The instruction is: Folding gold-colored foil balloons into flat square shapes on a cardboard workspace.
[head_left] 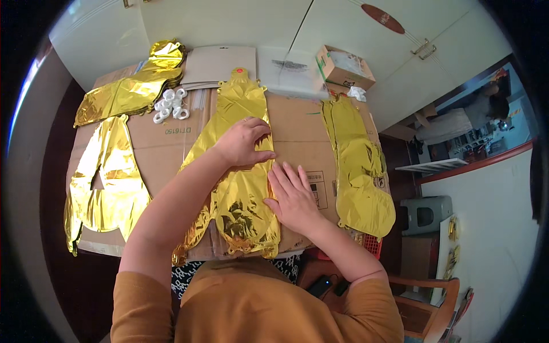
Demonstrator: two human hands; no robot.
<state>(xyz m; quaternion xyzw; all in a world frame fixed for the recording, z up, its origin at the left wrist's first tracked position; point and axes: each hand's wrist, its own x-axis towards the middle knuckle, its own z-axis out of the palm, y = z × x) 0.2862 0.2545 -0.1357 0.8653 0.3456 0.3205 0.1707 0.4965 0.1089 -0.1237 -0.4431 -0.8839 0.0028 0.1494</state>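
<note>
A gold foil balloon [243, 108], flat and uninflated, lies lengthwise before me on the cardboard-covered table. My left hand [247, 142] rests over its middle, fingers bent and thumb apart from them. I see nothing gripped there, though the fingertips are partly hidden. Close by, my right hand [293, 197] lies flat along the balloon's right edge, fingers stretched out, partly on the foil and partly on the cardboard [297, 128]. The balloon's lower part is crinkled and shiny near the table's front edge.
An A-shaped gold balloon [114, 203] lies at left, below a folded gold foil pile [128, 94] and white ribbon rolls [170, 106]. More flat gold balloons [360, 171] lie at right. A carton [345, 67] stands at the back; a wooden chair [437, 308] is at lower right.
</note>
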